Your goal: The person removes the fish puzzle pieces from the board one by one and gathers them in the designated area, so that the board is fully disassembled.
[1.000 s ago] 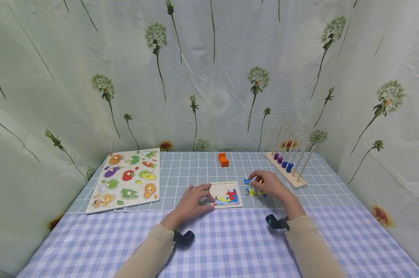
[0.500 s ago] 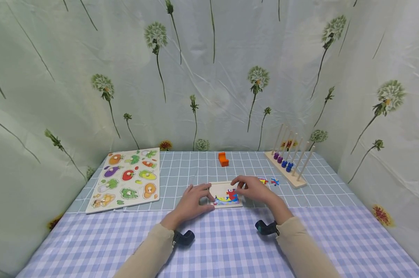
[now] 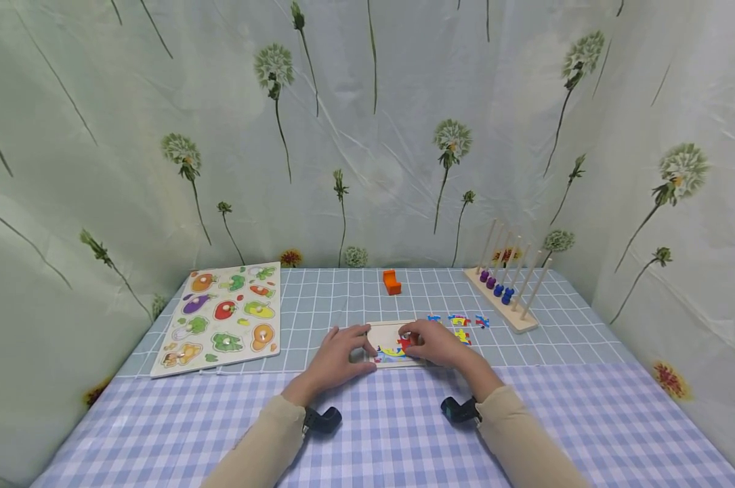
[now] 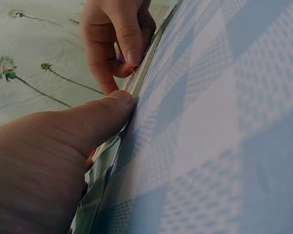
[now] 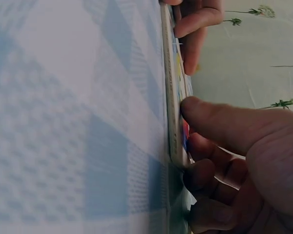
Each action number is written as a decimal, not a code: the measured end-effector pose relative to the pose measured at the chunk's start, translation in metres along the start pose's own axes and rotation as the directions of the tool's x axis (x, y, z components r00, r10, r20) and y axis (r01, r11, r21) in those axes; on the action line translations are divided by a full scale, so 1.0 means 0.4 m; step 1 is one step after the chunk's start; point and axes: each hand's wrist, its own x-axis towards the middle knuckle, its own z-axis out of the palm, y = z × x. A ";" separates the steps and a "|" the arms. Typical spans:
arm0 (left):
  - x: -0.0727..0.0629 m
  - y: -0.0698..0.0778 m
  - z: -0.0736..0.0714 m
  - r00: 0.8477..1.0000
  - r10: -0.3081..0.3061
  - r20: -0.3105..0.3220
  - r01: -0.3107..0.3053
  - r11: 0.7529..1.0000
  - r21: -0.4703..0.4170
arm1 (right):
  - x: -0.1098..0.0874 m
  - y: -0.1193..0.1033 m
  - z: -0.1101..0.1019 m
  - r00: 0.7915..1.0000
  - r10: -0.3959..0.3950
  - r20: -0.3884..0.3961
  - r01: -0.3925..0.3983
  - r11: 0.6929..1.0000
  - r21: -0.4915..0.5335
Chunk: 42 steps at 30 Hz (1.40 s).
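Observation:
A small wooden puzzle tray (image 3: 384, 332) lies in the middle of the table, with colourful pieces fitted along its near side. My left hand (image 3: 338, 354) holds the tray's left side, its thumb (image 4: 118, 98) against the near edge in the left wrist view. Over the tray's right part, my right hand (image 3: 439, 343) bends its fingers low and pinches a puzzle piece. Only a purple and yellow bit of that puzzle piece (image 4: 119, 54) shows between the fingers. A red fitted piece (image 3: 403, 344) is partly covered by this hand.
Loose puzzle pieces (image 3: 459, 320) lie right of the tray. A vegetable peg board (image 3: 223, 318) is at the left. An orange block (image 3: 392, 282) stands behind the tray. A pegged wooden stand (image 3: 506, 301) with purple and blue beads is at the back right.
My right hand has moved left from the loose pieces to above the tray, carrying a piece and uncovering the others. The left hand has stayed at the tray's left side.

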 end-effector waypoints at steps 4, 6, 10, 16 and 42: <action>0.000 0.001 -0.002 1.000 0.005 -0.005 -0.005 1.000 -0.002 | -0.002 -0.002 0.004 1.000 0.007 -0.016 -0.007 1.000 -0.003; 0.000 0.002 -0.002 1.000 0.008 -0.007 -0.008 1.000 -0.003 | -0.003 -0.004 0.004 1.000 0.007 -0.019 -0.007 1.000 -0.003; -0.001 0.003 -0.003 1.000 0.005 -0.005 -0.005 1.000 -0.004 | -0.003 -0.005 0.006 1.000 0.019 -0.021 -0.020 1.000 -0.010; 0.000 0.000 0.000 1.000 0.003 0.000 -0.003 1.000 0.003 | -0.001 -0.008 0.011 0.998 0.028 -0.049 -0.030 0.999 -0.030; 0.000 -0.002 0.000 1.000 0.007 0.000 -0.007 1.000 0.008 | -0.003 -0.012 0.010 0.993 0.007 -0.120 -0.020 0.994 -0.107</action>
